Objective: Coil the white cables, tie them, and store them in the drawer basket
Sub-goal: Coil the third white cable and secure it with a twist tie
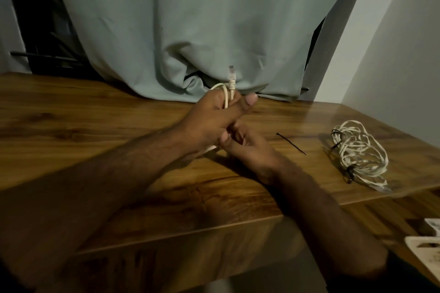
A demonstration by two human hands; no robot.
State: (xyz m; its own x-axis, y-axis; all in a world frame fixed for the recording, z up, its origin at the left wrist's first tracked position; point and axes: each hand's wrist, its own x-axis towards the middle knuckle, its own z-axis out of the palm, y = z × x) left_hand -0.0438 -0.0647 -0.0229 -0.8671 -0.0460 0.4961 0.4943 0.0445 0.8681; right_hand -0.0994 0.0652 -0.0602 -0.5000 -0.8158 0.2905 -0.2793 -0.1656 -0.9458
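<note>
While the left hand (212, 116) grips a looped white cable (226, 95), the right hand (247, 147) pinches its lower strand. At three o'clock on the brown wooden worktop (95, 126) lies a tied white cable bundle (359, 152).

Above a wooden table (95, 112), the left hand (214, 114) grips a white cable (225, 97); the right hand (247, 147) touches it. A tied cable bundle (359, 152) lies nearby.

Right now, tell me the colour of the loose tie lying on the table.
Black: the loose tie shows best in the head view, on the brown wooden table.
</note>
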